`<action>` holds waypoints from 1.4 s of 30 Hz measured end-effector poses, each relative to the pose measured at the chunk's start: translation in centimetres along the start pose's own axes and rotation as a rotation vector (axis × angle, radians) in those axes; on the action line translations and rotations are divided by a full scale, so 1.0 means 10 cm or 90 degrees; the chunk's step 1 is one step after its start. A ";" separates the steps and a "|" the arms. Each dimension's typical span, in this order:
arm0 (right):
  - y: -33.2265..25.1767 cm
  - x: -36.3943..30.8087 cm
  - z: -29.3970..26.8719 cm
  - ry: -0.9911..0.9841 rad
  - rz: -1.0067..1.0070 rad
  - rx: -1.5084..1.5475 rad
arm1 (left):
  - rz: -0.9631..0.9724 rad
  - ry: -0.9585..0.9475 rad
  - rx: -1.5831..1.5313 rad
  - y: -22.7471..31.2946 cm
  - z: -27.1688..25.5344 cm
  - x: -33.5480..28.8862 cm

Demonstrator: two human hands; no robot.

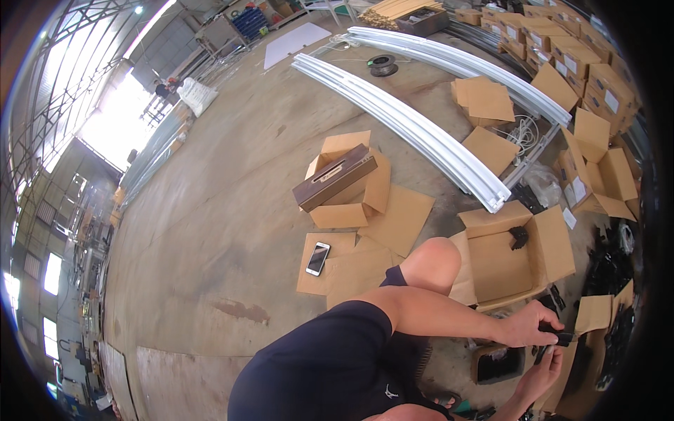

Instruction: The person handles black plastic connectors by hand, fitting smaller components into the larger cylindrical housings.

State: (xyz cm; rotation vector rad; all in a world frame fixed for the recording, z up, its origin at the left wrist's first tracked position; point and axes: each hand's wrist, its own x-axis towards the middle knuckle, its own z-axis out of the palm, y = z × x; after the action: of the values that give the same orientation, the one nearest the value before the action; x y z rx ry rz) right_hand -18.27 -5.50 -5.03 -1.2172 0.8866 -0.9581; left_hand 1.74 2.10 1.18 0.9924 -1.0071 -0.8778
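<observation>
My left hand (pixel 525 325) reaches in across my bent knee, its fingers closed on a small black part (pixel 564 339). Just below it, my right hand (pixel 542 375) has its fingertips pinched on the black pieces too, so both hands meet there. The part's exact kind is too small to make out, and fingers cover some of it. Under the hands stands a small container (pixel 478 366) with black pieces inside. Beyond my left forearm is an open cardboard box (pixel 500 270) with one black piece (pixel 518 237) in it.
A phone (pixel 318 259) lies on flat cardboard (pixel 351 277). Beside it, a long brown box (pixel 334 177) rests across an open carton (pixel 338 216). Long white metal profiles (pixel 400 126) stretch behind. Stacked cartons (pixel 572 52) and dark loose parts (pixel 609 263) line the right side.
</observation>
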 end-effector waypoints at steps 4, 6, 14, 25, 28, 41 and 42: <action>0.11 0.06 -0.01 -0.017 -0.005 0.004 | 0.009 -0.001 0.032 0.03 -0.09 0.00; 0.05 0.01 0.10 0.000 -0.032 -0.050 | 0.004 0.004 0.023 0.06 -0.11 0.00; 0.03 -0.02 0.02 0.026 -0.001 -0.051 | 0.017 -0.004 0.027 0.18 -0.13 -0.08; -0.33 -0.34 0.40 0.007 -0.130 -0.117 | -0.099 -0.088 -0.033 0.22 -0.17 -0.10; -0.43 -0.40 0.52 -0.014 -0.146 -0.114 | -0.141 -0.106 -0.048 0.26 -0.21 -0.11; -0.67 -0.34 0.63 0.069 -0.254 -0.287 | -0.169 0.014 -0.058 0.00 -0.02 -0.14; -0.65 -0.36 0.59 0.074 -0.248 -0.273 | -0.191 0.018 -0.065 -0.02 0.02 -0.15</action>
State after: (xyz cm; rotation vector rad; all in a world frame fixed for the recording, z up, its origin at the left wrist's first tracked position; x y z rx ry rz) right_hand -14.84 -0.69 2.40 -1.7596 0.9994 -1.1936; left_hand 1.12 3.35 0.62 1.0812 -0.7917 -1.1471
